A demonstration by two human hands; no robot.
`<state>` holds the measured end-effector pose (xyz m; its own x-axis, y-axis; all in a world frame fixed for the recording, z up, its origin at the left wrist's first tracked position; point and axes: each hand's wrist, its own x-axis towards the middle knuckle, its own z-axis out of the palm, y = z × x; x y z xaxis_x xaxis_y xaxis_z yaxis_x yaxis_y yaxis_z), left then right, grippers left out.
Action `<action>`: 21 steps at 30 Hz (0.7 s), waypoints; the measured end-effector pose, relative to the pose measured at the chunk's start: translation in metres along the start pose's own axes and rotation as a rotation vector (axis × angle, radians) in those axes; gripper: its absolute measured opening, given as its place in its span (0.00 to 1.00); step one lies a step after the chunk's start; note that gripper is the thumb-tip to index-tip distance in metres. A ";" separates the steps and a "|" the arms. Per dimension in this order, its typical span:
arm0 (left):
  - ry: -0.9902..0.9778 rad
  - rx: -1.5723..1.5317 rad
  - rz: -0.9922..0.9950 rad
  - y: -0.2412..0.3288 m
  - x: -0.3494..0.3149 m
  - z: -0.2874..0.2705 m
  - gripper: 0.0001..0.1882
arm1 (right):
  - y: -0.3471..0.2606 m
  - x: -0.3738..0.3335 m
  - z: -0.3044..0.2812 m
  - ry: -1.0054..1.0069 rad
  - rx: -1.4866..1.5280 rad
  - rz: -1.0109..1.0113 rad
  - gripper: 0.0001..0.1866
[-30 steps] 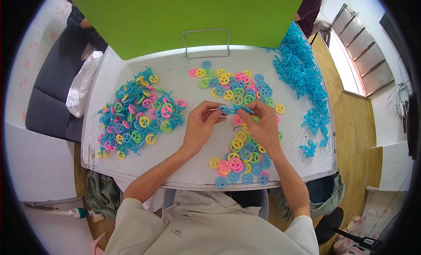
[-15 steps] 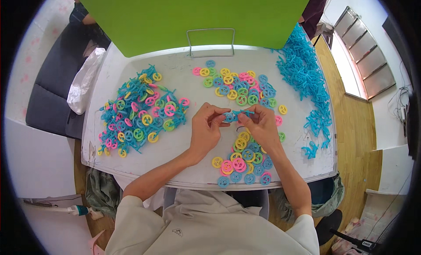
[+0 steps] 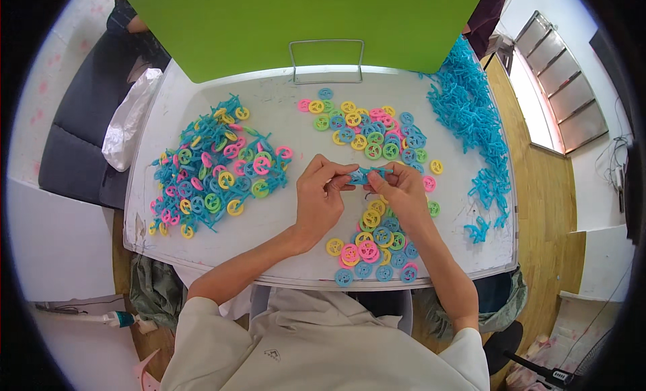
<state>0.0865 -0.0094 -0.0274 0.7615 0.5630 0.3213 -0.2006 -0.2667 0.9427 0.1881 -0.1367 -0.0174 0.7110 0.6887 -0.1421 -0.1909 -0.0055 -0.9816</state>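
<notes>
My left hand [image 3: 319,196] pinches the edge of a blue plastic spoked wheel [image 3: 358,177] between thumb and fingers. Against it, my right hand [image 3: 404,191] grips a blue branched plastic piece [image 3: 379,171]; the two parts touch, but fingers hide how they join. Loose wheels in pink, yellow, green and blue lie beyond my hands in one group [image 3: 373,137] and nearer me in another [image 3: 365,250]. To the left is a heap of wheels with blue branched pieces among them [image 3: 212,174].
Blue branched pieces [image 3: 468,98] are piled along the right side of the white table [image 3: 269,256]. A green panel [image 3: 303,27] with a wire handle [image 3: 328,80] stands at the far edge. Other people sit beyond both far corners. A white plastic bag [image 3: 131,122] hangs at the left.
The wheel in my left hand has tilted more edge-on, against the branched piece. Both hands stay close together in nearly the same place.
</notes>
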 end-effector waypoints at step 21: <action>-0.067 -0.138 -0.176 -0.001 0.009 -0.010 0.11 | -0.002 0.000 0.009 0.157 -0.357 -0.187 0.09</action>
<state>0.0876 0.0038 -0.0246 0.8305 0.5367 0.1488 -0.1400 -0.0575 0.9885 0.1824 -0.1301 -0.0139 0.8108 0.5830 0.0518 0.1773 -0.1604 -0.9710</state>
